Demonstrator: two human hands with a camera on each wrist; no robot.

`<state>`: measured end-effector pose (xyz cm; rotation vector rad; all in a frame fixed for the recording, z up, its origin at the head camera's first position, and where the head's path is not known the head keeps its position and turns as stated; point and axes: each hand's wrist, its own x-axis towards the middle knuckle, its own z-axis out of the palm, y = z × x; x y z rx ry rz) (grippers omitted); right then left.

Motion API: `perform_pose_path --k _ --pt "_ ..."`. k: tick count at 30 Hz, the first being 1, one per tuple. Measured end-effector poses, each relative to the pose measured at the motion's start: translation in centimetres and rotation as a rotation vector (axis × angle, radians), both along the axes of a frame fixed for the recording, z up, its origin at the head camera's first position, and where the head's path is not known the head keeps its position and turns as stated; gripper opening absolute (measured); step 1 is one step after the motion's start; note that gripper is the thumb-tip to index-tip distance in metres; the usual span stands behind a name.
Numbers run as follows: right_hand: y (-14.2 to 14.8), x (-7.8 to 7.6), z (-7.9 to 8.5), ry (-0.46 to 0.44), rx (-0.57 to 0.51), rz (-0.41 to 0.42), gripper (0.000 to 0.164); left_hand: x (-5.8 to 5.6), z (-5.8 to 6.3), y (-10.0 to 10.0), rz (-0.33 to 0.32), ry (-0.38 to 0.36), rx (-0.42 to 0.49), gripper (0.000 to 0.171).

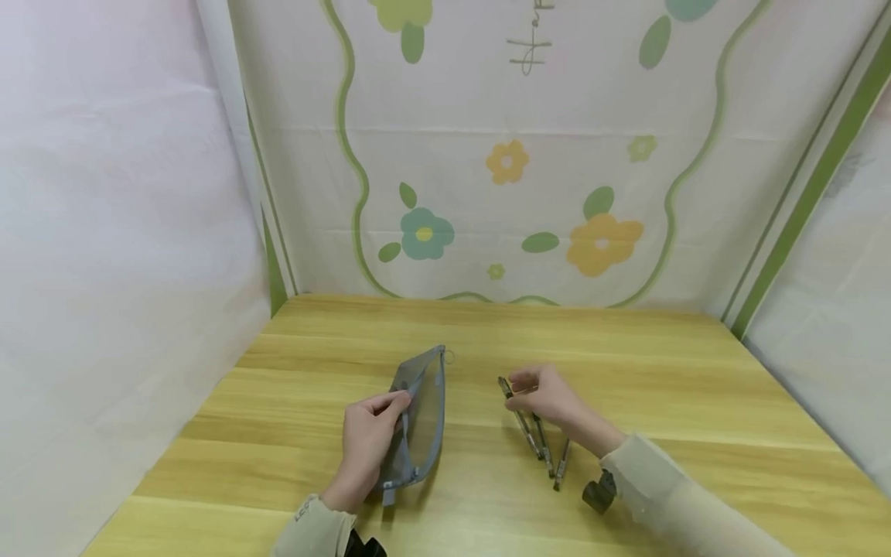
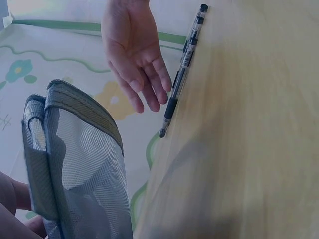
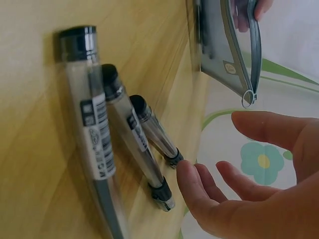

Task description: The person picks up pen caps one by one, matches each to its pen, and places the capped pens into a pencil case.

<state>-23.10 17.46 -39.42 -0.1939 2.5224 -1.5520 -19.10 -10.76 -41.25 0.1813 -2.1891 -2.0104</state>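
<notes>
A grey mesh zip pouch (image 1: 421, 422) stands on the table, tilted, its mouth parted towards the right. My left hand (image 1: 369, 437) pinches one edge of its mouth between thumb and fingers. In the right wrist view, a small ring (image 3: 247, 98) hangs at the zip's end. Three clear gel pens with black ends lie fanned out on the table: a near pen (image 3: 102, 144), a middle pen (image 3: 134, 129) and a far pen (image 3: 157, 132). Just over them hovers my right hand (image 1: 553, 398), fingers loosely bent, thumb apart, nothing between them.
The wooden table (image 1: 292, 402) reaches back to a white cloth (image 1: 459, 178) printed with flowers. White cloth walls rise on the left and right sides. A black wrist camera (image 1: 600, 493) sits under the right sleeve (image 1: 668, 495).
</notes>
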Motion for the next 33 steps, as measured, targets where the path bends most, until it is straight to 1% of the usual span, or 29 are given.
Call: perform_pose_path --k 5,10,16,22,26,33 --pt "-0.1 -0.2 -0.5 -0.001 0.0 0.006 0.05 0.1 0.0 -0.1 -0.015 0.012 -0.003 0.02" --pt "0.2 -0.2 -0.6 -0.019 -0.023 0.018 0.05 0.2 0.1 0.0 -0.011 0.009 -0.007 0.02" --pt "-0.5 -0.5 -0.8 0.012 0.034 -0.012 0.053 0.2 0.1 -0.1 -0.012 0.009 0.006 0.021" --pt "-1.2 -0.8 -1.9 0.021 0.038 -0.013 0.06 0.4 -0.1 -0.2 -0.011 0.002 0.008 0.021" --pt "-1.4 -0.9 -2.3 0.041 0.042 0.022 0.058 0.4 -0.1 -0.1 -0.003 -0.005 0.001 0.021" --pt "-1.2 -0.9 -2.4 0.107 0.066 0.125 0.039 0.2 -0.1 0.0 -0.003 -0.003 0.001 0.022"
